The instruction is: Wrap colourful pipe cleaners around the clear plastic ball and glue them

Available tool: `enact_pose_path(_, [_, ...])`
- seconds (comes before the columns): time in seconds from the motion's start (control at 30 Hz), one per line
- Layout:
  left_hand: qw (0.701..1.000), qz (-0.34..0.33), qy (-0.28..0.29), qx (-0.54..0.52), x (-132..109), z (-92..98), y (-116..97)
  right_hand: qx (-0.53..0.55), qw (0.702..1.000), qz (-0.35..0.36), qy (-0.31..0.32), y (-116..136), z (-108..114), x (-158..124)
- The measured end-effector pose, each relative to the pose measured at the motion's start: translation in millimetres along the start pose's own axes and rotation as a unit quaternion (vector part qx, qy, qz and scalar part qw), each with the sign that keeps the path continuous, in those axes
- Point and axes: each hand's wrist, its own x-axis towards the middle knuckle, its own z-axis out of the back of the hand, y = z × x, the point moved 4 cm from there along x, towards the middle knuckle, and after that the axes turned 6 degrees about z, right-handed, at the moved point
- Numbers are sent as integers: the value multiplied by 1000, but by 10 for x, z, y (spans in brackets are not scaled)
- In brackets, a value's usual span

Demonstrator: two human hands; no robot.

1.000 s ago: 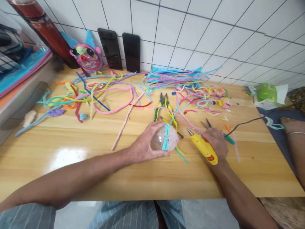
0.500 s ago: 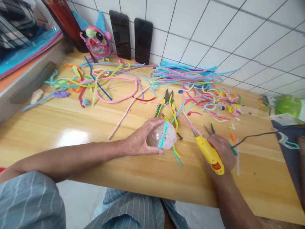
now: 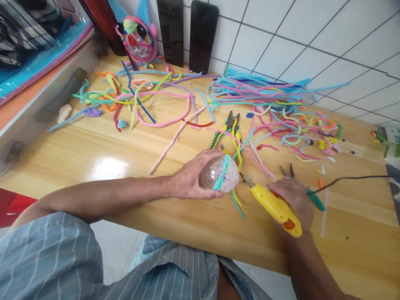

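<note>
My left hand [image 3: 192,177] is wrapped round a clear plastic ball [image 3: 210,175]. Its right part looks pale pink and crumpled, and a turquoise pipe cleaner [image 3: 222,173] bands its middle. In my right hand [image 3: 295,196] is a yellow glue gun [image 3: 271,204], its nozzle pointing left, close to the ball's pink side; whether the two touch I cannot tell. A black cord runs off to the right. Behind the ball lie green-and-yellow pliers [image 3: 233,123], partly hidden. Thin-nosed pliers [image 3: 317,201] with a green handle lie partly behind my right hand.
A bundle of blue and pink pipe cleaners [image 3: 259,89] lies along the tiled wall, with scattered bent pieces on both sides. A decorated face figure [image 3: 139,39] and two dark phones [image 3: 203,37] stand at the back. A clear glue stick [image 3: 324,216] lies at right.
The glue gun's nozzle has come nearer to the ball, lower and to the left relative to it. My left hand still holds the ball. The whole view has shifted slightly.
</note>
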Motion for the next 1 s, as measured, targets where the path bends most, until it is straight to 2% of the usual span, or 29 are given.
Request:
enact_pose_path(0.07, [1000, -17, 3, 12, 10, -13, 33, 1, 997, 56, -61, 101, -20, 108])
enact_pose_path(0.17, [998, -53, -1, 21, 29, -21, 67, -36, 989, 54, -130, 145, -80, 192])
enact_pose_path(0.23, [998, -62, -8, 25, 44, -16, 89, -84, 983, 56, -154, 135, -132, 202])
enact_pose_path(0.37, [998, -65, -16, 11, 58, -6, 124, -119, 981, 43, -146, 57, -239, 173])
enact_pose_path(0.5, [997, -68, -17, -6, 64, -18, 151, -114, 983, 66, -125, 72, -272, 175])
enact_pose_path(0.63, [998, -50, -25, 4, 64, -40, 146, -110, 984, 98, -100, 172, -122, 345])
enact_pose_path(0.73, [998, -43, -39, 11, 70, -42, 99, -108, 986, 101, -74, 233, 45, 518])
enact_pose_path(0.8, [999, -27, -42, 12, 97, -49, 72, -100, 987, 95, -77, 244, 117, 581])
enact_pose_path(0.9, [999, -3, -35, 12, 160, -78, 61, -108, 984, 87, -109, 219, 115, 551])
enact_pose_path(1.0, [1000, -24, -20, -1, 199, -104, 62, -122, 984, 80, -102, 163, 21, 435])
